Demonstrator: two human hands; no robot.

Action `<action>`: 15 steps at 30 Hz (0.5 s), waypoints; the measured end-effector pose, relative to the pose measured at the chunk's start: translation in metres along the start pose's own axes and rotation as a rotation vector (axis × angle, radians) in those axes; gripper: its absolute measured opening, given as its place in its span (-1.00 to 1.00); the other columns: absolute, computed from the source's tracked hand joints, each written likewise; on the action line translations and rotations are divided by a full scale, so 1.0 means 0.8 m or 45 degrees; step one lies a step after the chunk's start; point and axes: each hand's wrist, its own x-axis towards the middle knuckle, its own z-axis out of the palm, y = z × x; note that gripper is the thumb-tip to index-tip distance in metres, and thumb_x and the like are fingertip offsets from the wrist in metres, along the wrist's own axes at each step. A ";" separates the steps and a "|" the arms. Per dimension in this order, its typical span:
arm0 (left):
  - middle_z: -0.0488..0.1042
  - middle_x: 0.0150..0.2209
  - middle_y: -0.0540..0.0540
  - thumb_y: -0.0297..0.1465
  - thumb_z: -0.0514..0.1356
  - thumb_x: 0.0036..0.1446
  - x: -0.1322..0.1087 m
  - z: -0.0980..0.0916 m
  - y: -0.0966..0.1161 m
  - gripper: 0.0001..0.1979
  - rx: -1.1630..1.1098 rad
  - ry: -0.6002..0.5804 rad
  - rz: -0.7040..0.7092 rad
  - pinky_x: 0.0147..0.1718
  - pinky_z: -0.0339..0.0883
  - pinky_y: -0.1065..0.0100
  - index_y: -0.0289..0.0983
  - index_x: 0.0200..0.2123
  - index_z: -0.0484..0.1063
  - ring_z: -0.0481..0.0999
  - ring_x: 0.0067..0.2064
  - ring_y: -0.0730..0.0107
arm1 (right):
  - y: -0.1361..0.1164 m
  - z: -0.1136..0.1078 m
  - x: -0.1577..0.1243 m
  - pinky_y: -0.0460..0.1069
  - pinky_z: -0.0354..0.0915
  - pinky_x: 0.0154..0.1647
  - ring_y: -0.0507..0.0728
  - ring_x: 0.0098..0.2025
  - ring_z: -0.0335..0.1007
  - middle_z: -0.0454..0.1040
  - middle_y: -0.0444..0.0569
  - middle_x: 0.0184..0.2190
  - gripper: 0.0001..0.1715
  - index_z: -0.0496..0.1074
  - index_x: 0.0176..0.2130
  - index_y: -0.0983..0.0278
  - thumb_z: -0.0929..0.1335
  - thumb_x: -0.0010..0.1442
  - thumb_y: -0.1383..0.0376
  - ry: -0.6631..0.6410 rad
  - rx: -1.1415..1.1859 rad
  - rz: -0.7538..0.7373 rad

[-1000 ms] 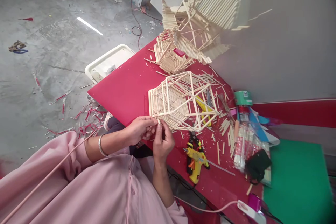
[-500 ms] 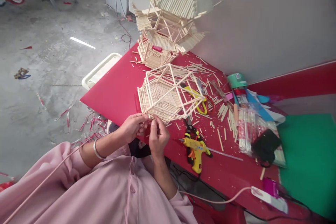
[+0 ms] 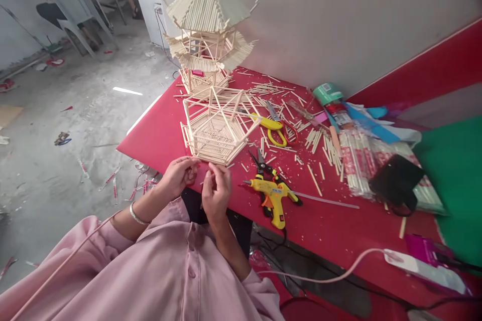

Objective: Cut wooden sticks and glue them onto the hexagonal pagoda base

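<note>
My left hand (image 3: 179,176) and my right hand (image 3: 217,191) are close together at the near edge of a hexagonal frame of thin wooden sticks (image 3: 216,134). Both have thumb and fingers pinched, with the fingertips at the frame's front rim. Whatever lies between them is too small to make out. The frame has a floor of sticks laid in rings and crossed struts above. Behind it rises a pagoda-like stick model (image 3: 205,15) with tiered roofs. Right of my hands lie a yellow glue gun (image 3: 274,195), black-and-yellow pliers (image 3: 263,164) and yellow-handled scissors (image 3: 276,130).
Loose cut sticks (image 3: 314,140) litter the red tabletop (image 3: 150,135). Further right are bagged sticks (image 3: 356,163), a green tape roll (image 3: 327,93), a black pouch-like item (image 3: 398,183) and a white power strip (image 3: 424,271) with a cord. Chairs (image 3: 70,0) stand at the far left.
The view has tilted up and turned, bringing the whole pagoda model and the chairs into sight. My hands stay pinched at the frame's near edge, with slightly more space between them.
</note>
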 end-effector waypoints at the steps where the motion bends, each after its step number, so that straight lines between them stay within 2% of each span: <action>1: 0.34 -0.63 0.01 -0.42 0.33 -0.09 -0.001 0.001 -0.001 -0.88 0.022 0.022 0.018 -0.69 -0.02 0.52 -0.36 -0.45 0.51 0.18 -0.65 0.60 | 0.001 -0.001 -0.004 0.10 0.48 -0.03 0.18 -0.01 0.48 0.48 0.17 -0.07 -0.66 0.50 0.03 0.26 0.24 0.38 0.28 0.005 -0.001 0.011; 5: 0.35 -0.63 0.00 -0.42 0.34 -0.12 -0.006 0.007 -0.001 -0.87 0.085 0.090 0.053 -0.70 -0.03 0.52 -0.36 -0.48 0.48 0.19 -0.65 0.60 | 0.007 -0.003 -0.018 0.09 0.51 -0.08 0.21 0.09 0.44 0.33 0.29 0.19 -0.60 0.43 0.14 0.28 0.24 0.37 0.29 0.026 0.010 0.018; 7: 0.34 -0.63 0.00 -0.43 0.35 -0.12 -0.007 0.010 0.000 -0.87 0.104 0.100 0.062 -0.70 -0.02 0.51 -0.35 -0.51 0.47 0.20 -0.64 0.60 | 0.009 -0.002 -0.021 0.09 0.50 -0.03 0.19 0.04 0.49 0.25 0.33 0.28 -0.58 0.40 0.17 0.29 0.23 0.37 0.30 0.031 0.001 0.016; 11: 0.34 -0.65 0.00 -0.42 0.36 -0.12 -0.008 0.012 0.000 -0.85 0.124 0.117 0.058 -0.70 -0.01 0.51 -0.36 -0.52 0.45 0.20 -0.65 0.60 | 0.013 0.001 -0.020 0.10 0.50 -0.03 0.12 -0.16 0.56 0.15 0.39 0.36 -0.56 0.39 0.17 0.34 0.22 0.37 0.30 0.007 -0.018 0.073; 15: 0.36 -0.63 0.01 -0.40 0.35 -0.14 -0.009 0.011 0.000 -0.83 0.145 0.133 0.073 -0.70 0.01 0.51 -0.37 -0.44 0.51 0.21 -0.64 0.59 | 0.017 0.005 -0.017 0.06 0.51 -0.05 0.16 -0.06 0.56 0.16 0.39 0.36 -0.55 0.42 0.14 0.38 0.22 0.34 0.31 -0.048 -0.065 0.117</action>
